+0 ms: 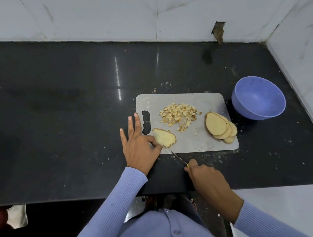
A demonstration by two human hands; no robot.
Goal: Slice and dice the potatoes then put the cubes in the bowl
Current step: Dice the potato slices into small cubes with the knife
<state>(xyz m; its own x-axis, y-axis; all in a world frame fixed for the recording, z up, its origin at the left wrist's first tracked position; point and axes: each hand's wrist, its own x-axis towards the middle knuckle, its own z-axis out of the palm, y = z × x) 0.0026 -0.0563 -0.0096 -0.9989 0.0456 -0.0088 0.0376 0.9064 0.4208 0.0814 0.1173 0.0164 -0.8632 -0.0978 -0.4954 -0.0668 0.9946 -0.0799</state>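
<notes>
left hand lies palm down at the near left corner of the cutting board, forearm in a lavender sleeve coming in from below. three fingers are spread straight, pointing away over the counter and the board's handle slot; thumb and index finger curl inward and pinch the near left end of a stack of potato slices.

right hand sits over the counter just short of the board's near edge, wrist raised, fingers wrapped round the handle of a knife. only a sliver of yellow handle shows at the knuckles. the thin blade runs up and to the left, its tip at the near end of the pinched stack, just beside the left thumb. a cut line shows along the top slice.

a pile of potato cubes lies mid-board, beyond and right of the held stack, with a few loose bits scattered toward the near side. a fan of uncut slices rests at the board's right edge, overhanging it slightly.

the purple bowl stands on the counter just right of the board, well apart from both hands.
</notes>
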